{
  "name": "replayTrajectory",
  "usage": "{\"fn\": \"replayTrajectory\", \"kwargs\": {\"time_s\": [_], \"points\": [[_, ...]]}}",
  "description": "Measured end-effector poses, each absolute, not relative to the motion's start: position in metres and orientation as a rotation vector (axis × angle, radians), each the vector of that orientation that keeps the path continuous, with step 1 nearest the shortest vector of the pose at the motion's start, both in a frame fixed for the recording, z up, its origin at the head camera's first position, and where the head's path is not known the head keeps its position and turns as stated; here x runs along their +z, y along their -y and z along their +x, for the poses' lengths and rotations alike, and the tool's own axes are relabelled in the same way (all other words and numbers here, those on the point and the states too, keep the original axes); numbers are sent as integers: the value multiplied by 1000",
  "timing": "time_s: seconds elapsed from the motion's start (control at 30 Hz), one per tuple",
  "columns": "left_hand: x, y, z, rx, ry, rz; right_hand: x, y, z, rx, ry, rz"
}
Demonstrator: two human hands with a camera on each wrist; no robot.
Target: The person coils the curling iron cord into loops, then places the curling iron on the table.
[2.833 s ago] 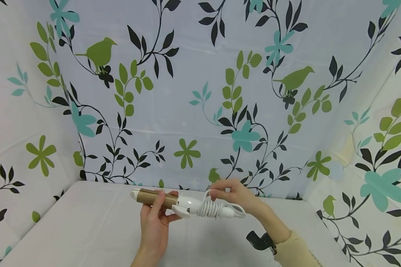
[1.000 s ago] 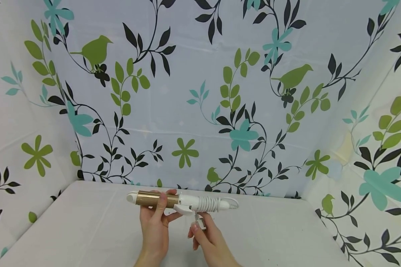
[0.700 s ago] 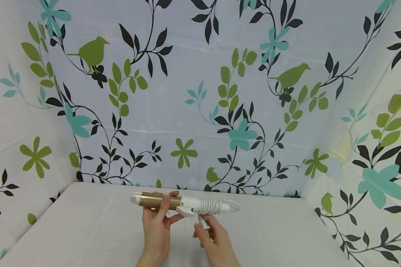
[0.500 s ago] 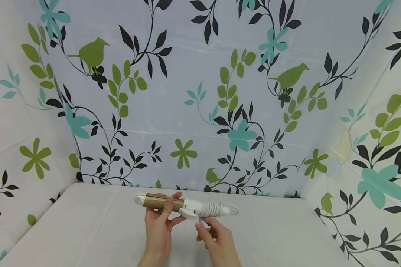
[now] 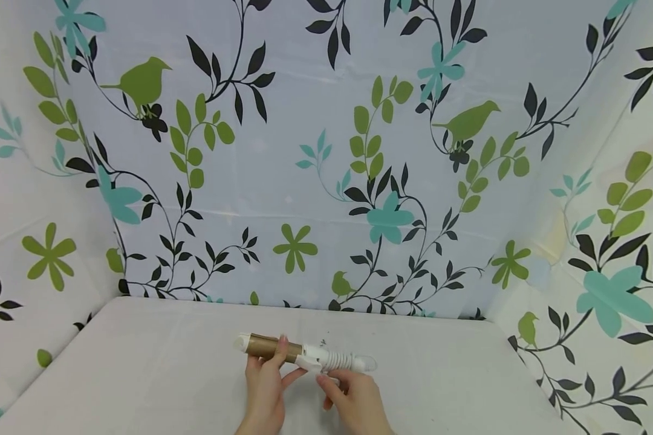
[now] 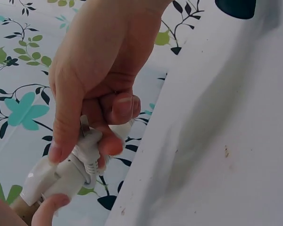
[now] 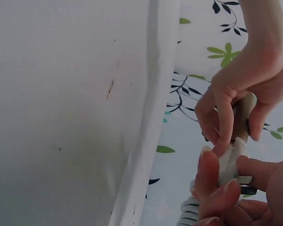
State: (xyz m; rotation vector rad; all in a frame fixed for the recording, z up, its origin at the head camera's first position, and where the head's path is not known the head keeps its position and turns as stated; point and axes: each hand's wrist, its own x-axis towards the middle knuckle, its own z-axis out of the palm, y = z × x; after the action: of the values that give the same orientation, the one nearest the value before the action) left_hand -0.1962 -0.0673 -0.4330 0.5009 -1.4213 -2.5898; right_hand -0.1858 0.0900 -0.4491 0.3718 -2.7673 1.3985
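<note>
A curling iron with a gold barrel (image 5: 258,346) and white handle lies sideways between the hands, slanting slightly down to the right. My left hand (image 5: 265,389) grips it around the barrel, thumb on the near side. White cord (image 5: 338,360) is wound in several turns around the handle, with a loop at its right end. My right hand (image 5: 356,399) pinches the cord's plug (image 6: 89,143) just below the handle. Metal prongs (image 7: 245,180) stick out between the right fingers in the right wrist view.
A white-covered table (image 5: 158,362) spreads beneath the hands. Behind it hangs a patterned cloth (image 5: 305,151) with leaves and birds, and similar cloth closes both sides. A dark rounded object (image 6: 237,7) shows at the top of the left wrist view.
My right hand has gone from the cord loop above the handle to the plug below it. Both hands and the curling iron have since moved lower and slightly right, and the iron tilts more.
</note>
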Motion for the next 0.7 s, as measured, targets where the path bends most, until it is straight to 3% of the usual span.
{"fn": "replayTrajectory", "kwargs": {"time_s": [0.43, 0.7], "points": [[-475, 75, -186, -2729, 1405, 831, -475, -98, -192, 918, 3004, 453], [-483, 82, -184, -2684, 1577, 805, -479, -92, -187, 839, 2969, 391]]}}
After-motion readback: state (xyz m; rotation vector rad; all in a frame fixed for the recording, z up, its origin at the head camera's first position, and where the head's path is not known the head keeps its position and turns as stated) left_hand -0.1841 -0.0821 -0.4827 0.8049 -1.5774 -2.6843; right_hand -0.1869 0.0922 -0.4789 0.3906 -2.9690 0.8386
